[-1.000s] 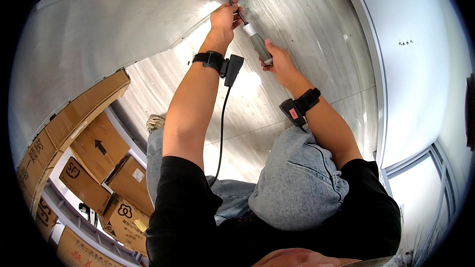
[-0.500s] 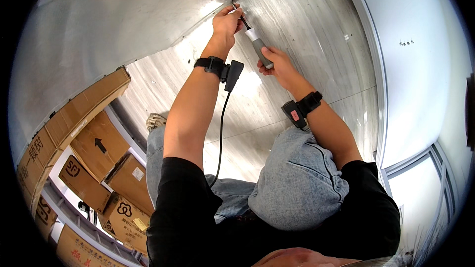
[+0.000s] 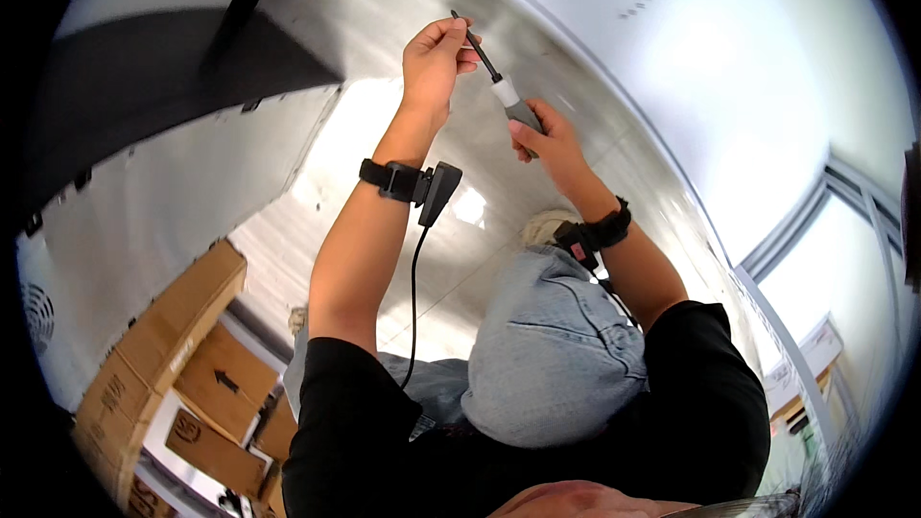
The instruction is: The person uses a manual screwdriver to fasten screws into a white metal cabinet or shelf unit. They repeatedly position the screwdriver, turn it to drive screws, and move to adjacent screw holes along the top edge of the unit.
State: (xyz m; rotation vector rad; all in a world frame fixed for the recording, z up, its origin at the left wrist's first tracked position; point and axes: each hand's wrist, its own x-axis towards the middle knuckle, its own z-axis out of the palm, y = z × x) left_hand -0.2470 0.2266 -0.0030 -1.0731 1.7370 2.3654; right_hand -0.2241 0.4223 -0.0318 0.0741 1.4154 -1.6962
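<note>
A screwdriver (image 3: 485,58) with a grey handle, a white collar and a long dark shaft is held between my two hands, slanting up and to the left. My right hand (image 3: 558,146) is closed around the handle's lower end. Near the tip, the fingers of my left hand (image 3: 434,65) pinch the shaft; the tip pokes out just past them. Whether a screw sits on the tip is too small to make out. Left of my hands stands a large pale metal panel (image 3: 182,158), with a black surface (image 3: 158,62) along its top; the screwdriver is apart from both.
Cardboard boxes (image 3: 225,379) are stacked at the lower left. A white wall or panel (image 3: 691,58) runs along the right, with a grey frame (image 3: 801,221) farther down. Pale streaked floor (image 3: 369,0) lies beneath my hands. A black cable (image 3: 413,307) hangs from my left wrist.
The screwdriver's tip has come away from the pale panel's lower corner. My view has turned, so the panel sits farther left and more of its black top shows. Both hands keep their hold.
</note>
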